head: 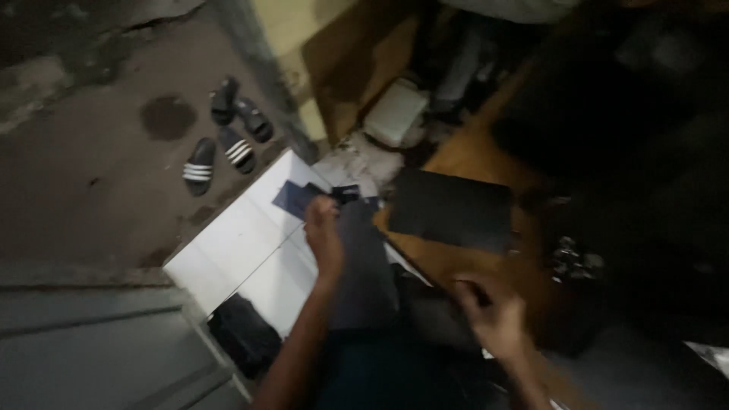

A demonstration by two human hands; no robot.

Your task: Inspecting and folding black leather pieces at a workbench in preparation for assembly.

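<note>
Right hand (493,313) low and close, fingers curled, grip unclear in blur. Left hand (324,235) reaching forward, pressed flat on dark grey sheet (364,266) lying over white tiled floor (235,243), small dark blue cards (296,197) just beyond fingertips.

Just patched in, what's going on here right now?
A person sits or crouches in dim light over a white tiled floor. The left hand reaches forward onto a dark flat sheet, near some small dark blue cards. The right hand hovers lower, fingers curled; whether it holds anything is too blurred to tell. A dark rectangular panel lies on a brown board beyond. Two pairs of sandals sit on the concrete outside.
</note>
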